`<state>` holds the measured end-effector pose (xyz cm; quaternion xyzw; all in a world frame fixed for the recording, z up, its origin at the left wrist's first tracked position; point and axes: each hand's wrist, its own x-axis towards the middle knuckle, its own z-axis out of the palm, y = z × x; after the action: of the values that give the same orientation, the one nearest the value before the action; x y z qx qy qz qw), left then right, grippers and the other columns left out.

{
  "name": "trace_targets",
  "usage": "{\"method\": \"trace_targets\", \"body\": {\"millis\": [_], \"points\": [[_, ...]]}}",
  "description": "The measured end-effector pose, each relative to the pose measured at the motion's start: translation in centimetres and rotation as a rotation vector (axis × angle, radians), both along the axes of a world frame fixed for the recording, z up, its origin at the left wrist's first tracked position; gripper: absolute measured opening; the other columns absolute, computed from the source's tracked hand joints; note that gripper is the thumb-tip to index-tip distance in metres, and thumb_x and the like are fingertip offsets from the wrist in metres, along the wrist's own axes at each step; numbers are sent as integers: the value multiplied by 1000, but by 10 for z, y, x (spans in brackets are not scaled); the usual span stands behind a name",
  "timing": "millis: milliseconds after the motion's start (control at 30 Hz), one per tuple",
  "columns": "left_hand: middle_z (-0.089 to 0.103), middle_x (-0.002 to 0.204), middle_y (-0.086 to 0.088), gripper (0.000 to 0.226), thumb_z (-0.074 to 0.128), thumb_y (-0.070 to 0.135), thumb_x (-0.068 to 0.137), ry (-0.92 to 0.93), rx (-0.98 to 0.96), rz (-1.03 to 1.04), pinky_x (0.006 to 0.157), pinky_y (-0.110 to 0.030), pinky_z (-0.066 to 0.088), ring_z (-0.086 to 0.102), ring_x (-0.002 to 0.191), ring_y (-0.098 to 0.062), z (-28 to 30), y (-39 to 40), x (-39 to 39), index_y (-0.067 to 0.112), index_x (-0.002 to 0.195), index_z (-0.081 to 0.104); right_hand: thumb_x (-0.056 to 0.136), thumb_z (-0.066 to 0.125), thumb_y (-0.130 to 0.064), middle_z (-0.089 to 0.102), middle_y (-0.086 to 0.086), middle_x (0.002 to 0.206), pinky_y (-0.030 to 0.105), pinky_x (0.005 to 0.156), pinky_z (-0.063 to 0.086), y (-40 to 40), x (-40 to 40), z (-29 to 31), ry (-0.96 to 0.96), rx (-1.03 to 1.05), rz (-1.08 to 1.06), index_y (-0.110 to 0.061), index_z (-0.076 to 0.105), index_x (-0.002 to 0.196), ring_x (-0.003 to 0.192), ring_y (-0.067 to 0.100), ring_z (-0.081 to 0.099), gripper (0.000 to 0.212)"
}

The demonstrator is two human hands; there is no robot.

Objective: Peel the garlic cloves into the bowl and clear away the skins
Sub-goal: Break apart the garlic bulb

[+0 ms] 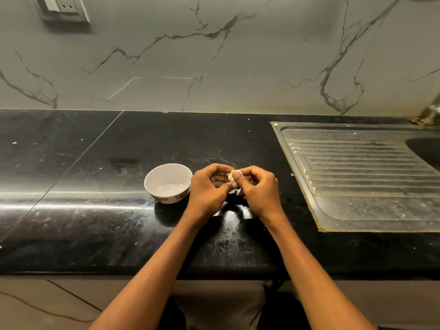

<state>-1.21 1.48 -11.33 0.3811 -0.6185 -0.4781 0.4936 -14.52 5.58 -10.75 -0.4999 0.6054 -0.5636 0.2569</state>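
Garlic (234,175) is pinched between both hands above the black counter (95,222), just right of the white bowl (168,182) (floral outside). Left hand (209,186) fingers are curled round it; right hand (258,189) fingertips grip it too. Steel drainboard (364,177) lies at far right.

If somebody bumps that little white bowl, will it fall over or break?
The bowl would probably slide rather than tip: it looks low, wide and upright on a shiny black counter. It appears empty, so it is likely light and easy to push. It looks like glazed ceramic, so a fall off the edge could well crack it.
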Motion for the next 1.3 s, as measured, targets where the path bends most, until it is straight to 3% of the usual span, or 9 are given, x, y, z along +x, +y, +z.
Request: {"method": "trace_targets", "body": {"millis": [333,567,633,733,800,900,1033,1167,1300], "points": [[75,85,-14,21,72,-10,86,-22,14,-94,77,-34,62,74,80,-25,3,-1,3,4,101,71,98,70,-12,69,3,59,21,44,44,0,-2,3,-172,44,58,1,67,82,46,10,58,20],[67,71,8,10,73,4,91,-27,-12,-91,66,-20,50,61,66,-3,5,-1,5,6,98,68,105,59,-22,71,7,65,22,45,44,2,0,5,-157,52,100,-10,70,79,48,12,58,30],[69,78,7,10,73,9,92,-19,-13,-77,70,-27,54,64,73,-7,4,-1,4,9,100,67,106,58,-26,72,4,67,22,48,45,2,1,3,-101,43,82,-14,74,77,51,10,58,35],[74,92,-5,11,73,17,93,6,7,-85,81,-53,60,72,90,-27,2,-1,3,15,103,67,103,64,-25,68,-8,66,27,57,46,-2,0,-1,-37,12,6,-25,77,73,56,7,58,33],[75,92,-11,13,72,17,94,18,32,-96,79,-61,60,72,90,-36,1,-1,3,16,104,65,99,69,-18,70,-13,79,24,63,48,-4,0,-2,-56,-22,-14,-33,80,86,63,3,63,22],[74,91,-15,16,73,14,94,25,36,-88,72,-54,62,73,81,-34,2,-1,3,14,105,62,94,73,-7,74,-2,94,17,59,50,-1,2,-1,-102,-60,-24,-32,79,102,66,5,67,27],[74,95,-13,23,80,7,86,89,33,-54,77,-35,60,73,82,-22,4,1,3,8,102,64,91,72,0,79,6,86,21,50,49,6,1,-1,-153,-101,-4,-10,81,104,61,17,71,19],[75,93,-17,22,79,4,86,93,28,-81,82,-38,61,74,84,-25,4,2,4,5,106,70,90,73,2,77,9,73,26,47,53,11,0,0,-153,-141,31,-4,79,98,57,22,72,11],[76,99,-16,22,74,3,90,55,7,-91,88,-47,61,72,93,-36,3,1,6,9,111,73,90,75,1,77,8,73,27,47,55,8,1,-3,-123,-118,1,-2,79,96,62,24,76,8]]}}
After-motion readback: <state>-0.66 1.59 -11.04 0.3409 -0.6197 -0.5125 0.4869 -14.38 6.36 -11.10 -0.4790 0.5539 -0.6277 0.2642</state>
